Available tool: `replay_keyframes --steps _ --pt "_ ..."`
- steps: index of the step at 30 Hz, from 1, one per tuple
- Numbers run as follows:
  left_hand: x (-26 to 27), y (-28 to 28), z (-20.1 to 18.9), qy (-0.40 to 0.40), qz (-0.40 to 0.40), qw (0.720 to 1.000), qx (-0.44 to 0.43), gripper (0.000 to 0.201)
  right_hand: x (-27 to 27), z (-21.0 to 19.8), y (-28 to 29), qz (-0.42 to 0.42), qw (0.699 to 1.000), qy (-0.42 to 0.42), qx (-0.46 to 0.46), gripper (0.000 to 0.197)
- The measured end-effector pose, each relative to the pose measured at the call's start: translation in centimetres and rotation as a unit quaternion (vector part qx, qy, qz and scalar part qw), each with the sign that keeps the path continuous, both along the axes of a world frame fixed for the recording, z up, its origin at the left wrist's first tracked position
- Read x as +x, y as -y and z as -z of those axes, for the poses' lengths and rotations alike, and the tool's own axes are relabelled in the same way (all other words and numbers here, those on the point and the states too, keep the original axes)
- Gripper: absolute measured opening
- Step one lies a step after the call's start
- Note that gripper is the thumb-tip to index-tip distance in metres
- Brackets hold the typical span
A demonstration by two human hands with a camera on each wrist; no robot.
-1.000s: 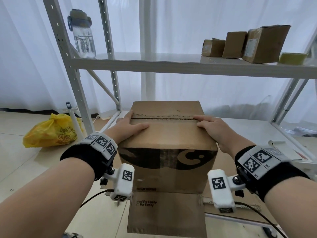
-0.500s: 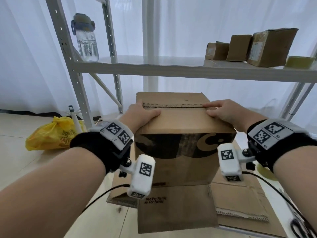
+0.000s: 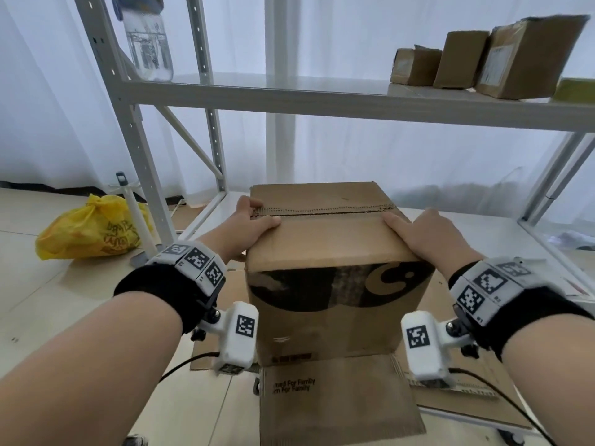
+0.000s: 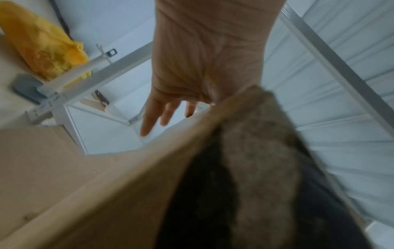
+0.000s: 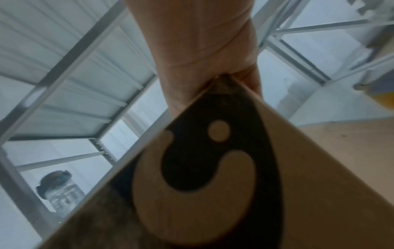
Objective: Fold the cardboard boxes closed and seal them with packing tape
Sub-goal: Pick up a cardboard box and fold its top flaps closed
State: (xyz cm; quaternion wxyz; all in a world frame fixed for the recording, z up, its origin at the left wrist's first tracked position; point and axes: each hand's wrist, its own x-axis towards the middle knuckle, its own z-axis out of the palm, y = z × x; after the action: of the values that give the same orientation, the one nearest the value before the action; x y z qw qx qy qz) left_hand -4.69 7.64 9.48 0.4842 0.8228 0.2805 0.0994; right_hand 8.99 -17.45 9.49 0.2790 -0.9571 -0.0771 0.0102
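A brown cardboard box [image 3: 335, 239] with a black logo stands on flattened cardboard, its top flaps folded shut along a ragged seam. My left hand [image 3: 254, 220] holds the top left corner, thumb and forefinger on the flaps. Its other fingers [image 4: 153, 114] reach straight down the box [image 4: 64, 176] side. My right hand [image 3: 421, 230] clasps the top right edge with the thumb on top, its fingers hidden down the side. In the right wrist view the palm [image 5: 202, 50] cups the box [image 5: 213, 168] corner. A yellowish tape roll [image 3: 576, 90] lies on the upper shelf.
Three small boxes [image 3: 460, 59] and a water bottle [image 3: 148, 43] stand on the upper shelf [image 3: 289, 94]. Flattened cardboard [image 3: 338, 403] lies in front of the box. A yellow bag [image 3: 93, 230] sits on the floor left of the rack's upright [image 3: 135, 149].
Both hands stay on the box's top edges over the closed flaps. My head view has swung up and back, and the left thumb now lies further along the near flap.
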Motion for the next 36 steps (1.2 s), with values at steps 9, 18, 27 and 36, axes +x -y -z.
replay_keyframes --steps 9,18,27,36 --pt "-0.4 0.8 0.0 -0.001 0.013 1.0 0.007 0.057 -5.3 3.1 0.5 0.128 0.884 -0.043 0.448 0.04" --pt "0.1 -0.2 0.4 0.005 -0.032 0.999 0.038 0.051 -6.7 4.4 -3.2 0.123 0.894 -0.034 0.429 0.07" --pt "0.9 -1.0 -1.3 -0.021 -0.006 0.992 0.127 0.046 1.2 0.0 -5.2 0.021 0.923 -0.047 0.382 0.111" --pt "4.6 -1.0 0.7 0.033 0.056 0.962 0.265 0.048 5.3 3.6 -3.9 -0.012 0.966 -0.03 0.256 0.063"
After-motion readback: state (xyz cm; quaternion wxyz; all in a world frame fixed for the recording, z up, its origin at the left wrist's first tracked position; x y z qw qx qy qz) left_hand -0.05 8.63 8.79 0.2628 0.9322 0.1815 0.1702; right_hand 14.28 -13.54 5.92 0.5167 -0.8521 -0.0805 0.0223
